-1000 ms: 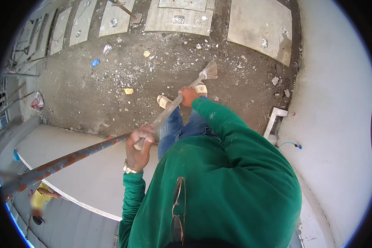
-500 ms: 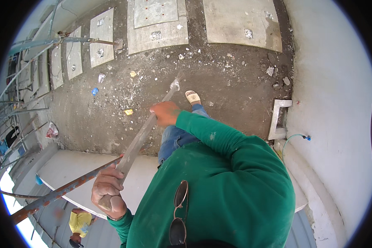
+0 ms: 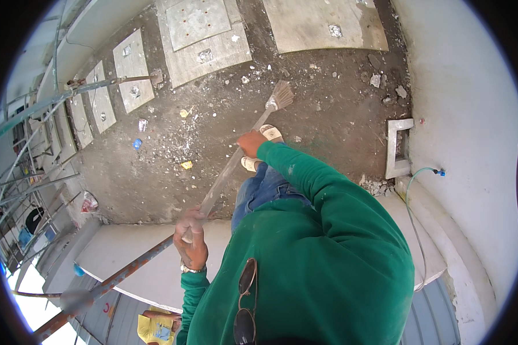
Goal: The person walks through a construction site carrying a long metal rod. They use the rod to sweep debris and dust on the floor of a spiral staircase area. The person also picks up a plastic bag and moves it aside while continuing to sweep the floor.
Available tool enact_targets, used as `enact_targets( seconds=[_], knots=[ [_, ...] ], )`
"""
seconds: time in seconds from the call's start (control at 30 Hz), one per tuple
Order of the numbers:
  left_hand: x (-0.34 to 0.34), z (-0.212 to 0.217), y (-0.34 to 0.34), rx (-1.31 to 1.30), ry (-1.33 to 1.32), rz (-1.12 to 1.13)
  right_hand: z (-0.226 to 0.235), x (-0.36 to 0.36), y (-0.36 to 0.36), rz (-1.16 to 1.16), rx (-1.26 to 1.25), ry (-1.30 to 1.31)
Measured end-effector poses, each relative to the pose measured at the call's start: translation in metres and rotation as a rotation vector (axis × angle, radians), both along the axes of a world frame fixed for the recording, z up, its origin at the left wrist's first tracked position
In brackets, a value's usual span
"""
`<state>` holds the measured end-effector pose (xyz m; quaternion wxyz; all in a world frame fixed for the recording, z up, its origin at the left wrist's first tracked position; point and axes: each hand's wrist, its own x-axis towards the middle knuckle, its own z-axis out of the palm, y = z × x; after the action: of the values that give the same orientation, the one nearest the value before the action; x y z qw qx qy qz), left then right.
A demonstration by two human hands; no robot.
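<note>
I hold a long-handled broom (image 3: pixel 231 164) with both hands. Its pale bristle head (image 3: pixel 281 95) rests on the dusty concrete floor ahead of my feet. My right hand (image 3: pixel 251 143) grips the handle partway down, near my sandalled foot (image 3: pixel 269 133). My left hand (image 3: pixel 192 244) is closed round the top end of the handle, close to my chest. My green sleeves and blue jeans fill the lower middle of the view.
Rubble and scraps litter the floor (image 3: pixel 172 144), with a yellow scrap (image 3: pixel 186 165) and a blue scrap (image 3: pixel 136 143). Pale square slabs (image 3: pixel 204 31) lie beyond. A white wall (image 3: pixel 472 115) stands right, a rusty pipe (image 3: pixel 106 284) and scaffolding left. A person in yellow (image 3: pixel 155 329) is below.
The broom head has swung forward and to the right across the floor. My left hand has moved up and right, nearer my chest. The view has tilted slightly.
</note>
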<state>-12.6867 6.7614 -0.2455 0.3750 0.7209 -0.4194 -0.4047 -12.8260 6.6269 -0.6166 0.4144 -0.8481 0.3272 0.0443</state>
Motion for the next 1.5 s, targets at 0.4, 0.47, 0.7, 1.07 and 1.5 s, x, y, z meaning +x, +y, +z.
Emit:
enact_targets(
  seconds=[0.4,0.47,0.7,1.07,1.5],
  knots=[
    [0.022,0.117,-0.024,-0.425,0.000,0.021,0.191,0.071,-0.035,0.231,0.219,-0.156],
    [0.033,0.103,-0.028,-0.264,0.116,-0.056,0.167,0.037,-0.045,0.185,0.153,-0.054],
    [0.020,-0.061,-0.074,-0.135,0.404,-0.225,0.020,-0.064,-0.132,0.219,-0.053,0.337],
    [0.158,0.016,0.028,-0.002,-0.020,0.327,0.022,0.267,-0.021,0.612,0.091,-0.012],
    [0.153,0.113,-0.018,-0.446,-0.180,0.549,0.187,0.306,-0.044,0.622,0.184,-0.255]
  ],
)
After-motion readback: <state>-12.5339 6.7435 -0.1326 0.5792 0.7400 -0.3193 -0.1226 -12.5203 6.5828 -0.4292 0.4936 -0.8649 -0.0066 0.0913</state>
